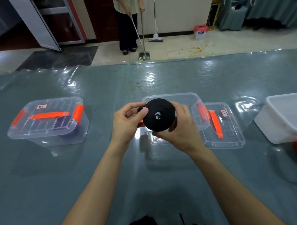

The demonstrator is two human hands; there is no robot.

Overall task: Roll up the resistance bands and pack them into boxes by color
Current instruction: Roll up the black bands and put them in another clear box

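Observation:
A black resistance band [159, 114], rolled into a tight coil, is held upright between both hands above the table. My left hand [127, 121] pinches its left edge, thumb on the coil's face. My right hand [177, 128] cups it from the right and below. Behind the coil stands an open clear plastic box [186, 98]; its lid [225, 126] with orange handle and clips lies flat just to the right. At the left stands a closed clear box [47, 121] with orange clips, a label on its lid and something purple inside.
A white plastic tub [284, 116] stands at the right edge, something red under it. The table carries a shiny grey-green cover [95, 165]. Dark fabric [159, 224] shows at the near edge. Beyond the table a person [128, 24] sweeps the floor with a broom and dustpan.

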